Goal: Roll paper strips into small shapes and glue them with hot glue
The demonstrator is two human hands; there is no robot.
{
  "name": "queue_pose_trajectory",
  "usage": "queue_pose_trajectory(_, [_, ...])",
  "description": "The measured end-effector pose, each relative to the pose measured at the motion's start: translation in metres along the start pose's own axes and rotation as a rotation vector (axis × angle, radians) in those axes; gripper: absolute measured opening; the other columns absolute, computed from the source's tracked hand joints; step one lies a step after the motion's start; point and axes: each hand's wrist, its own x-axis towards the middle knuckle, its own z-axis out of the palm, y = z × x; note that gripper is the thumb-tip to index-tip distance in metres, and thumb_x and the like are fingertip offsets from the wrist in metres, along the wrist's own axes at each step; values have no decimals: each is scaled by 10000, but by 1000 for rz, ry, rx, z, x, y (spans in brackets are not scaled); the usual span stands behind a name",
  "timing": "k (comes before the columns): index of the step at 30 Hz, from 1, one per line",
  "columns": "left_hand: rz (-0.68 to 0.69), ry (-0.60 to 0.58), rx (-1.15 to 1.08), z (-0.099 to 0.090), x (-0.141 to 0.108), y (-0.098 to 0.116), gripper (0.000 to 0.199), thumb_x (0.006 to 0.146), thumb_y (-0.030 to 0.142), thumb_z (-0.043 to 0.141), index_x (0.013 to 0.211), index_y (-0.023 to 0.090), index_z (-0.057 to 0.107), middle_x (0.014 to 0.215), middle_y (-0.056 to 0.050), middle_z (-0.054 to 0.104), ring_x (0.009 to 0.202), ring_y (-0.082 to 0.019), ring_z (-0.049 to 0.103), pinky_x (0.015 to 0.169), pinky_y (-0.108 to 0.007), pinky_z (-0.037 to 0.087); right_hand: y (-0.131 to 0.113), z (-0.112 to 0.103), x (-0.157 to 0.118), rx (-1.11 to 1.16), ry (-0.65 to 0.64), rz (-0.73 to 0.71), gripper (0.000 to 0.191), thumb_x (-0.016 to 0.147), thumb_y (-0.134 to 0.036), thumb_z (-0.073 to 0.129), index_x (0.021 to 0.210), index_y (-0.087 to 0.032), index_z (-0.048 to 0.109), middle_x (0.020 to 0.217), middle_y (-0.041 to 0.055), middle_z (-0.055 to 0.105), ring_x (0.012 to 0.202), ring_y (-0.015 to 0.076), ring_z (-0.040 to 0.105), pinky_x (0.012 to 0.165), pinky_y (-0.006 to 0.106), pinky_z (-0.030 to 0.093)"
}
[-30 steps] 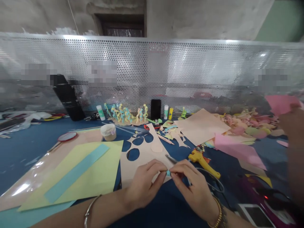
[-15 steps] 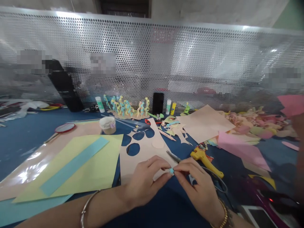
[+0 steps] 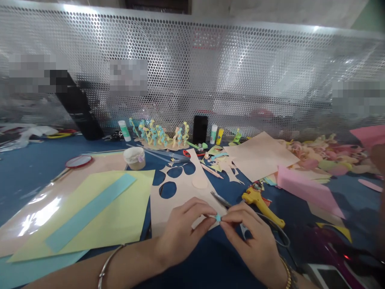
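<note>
At five o'clock in the view, left hand (image 3: 183, 228) and right hand (image 3: 255, 237) clamp fingertips on a small blue paper piece (image 3: 218, 217) — seemingly shaping it; next move probably calls for light, even pressure.

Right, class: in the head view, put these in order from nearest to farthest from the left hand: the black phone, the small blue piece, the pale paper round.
From the left hand:
1. The small blue piece: at its fingertips, to its right.
2. The pale paper round: lying flat, beyond the hand.
3. The black phone: standing at the back.
</note>
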Motion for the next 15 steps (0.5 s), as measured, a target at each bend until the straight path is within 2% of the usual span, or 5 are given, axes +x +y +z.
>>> queue_pose_trajectory(4, [42, 28, 10, -1, 1, 0, 107, 858, 106, 596, 908, 191, 638, 829, -24, 656, 777, -122, 633, 698, -203, 503, 1, 0, 0, 4, -2, 2, 96, 846, -112, 591, 829, -205, 608, 767, 12, 590, 696, 134, 586, 613, 228, 489])
queue_pose_trajectory(9, [68, 33, 53, -1, 1, -1, 100, 853, 102, 603, 892, 190, 633, 821, -28, 663, 762, -131, 637, 690, -222, 502, 4, -2, -1, -5, 6, 50, 138, 879, -142, 552, 981, -216, 607, 823, 26, 608, 726, 142, 596, 616, 235, 495])
queue_pose_trajectory(15, [84, 8, 106, -2, 1, -2, 91, 862, 121, 599, 904, 197, 625, 828, -18, 667, 766, -130, 640, 685, -223, 499, 4, -2, 2, -56, -12, -6, 130, 871, -109, 561, 896, -210, 639, 821, 26, 607, 753, 136, 605, 666, 226, 499])
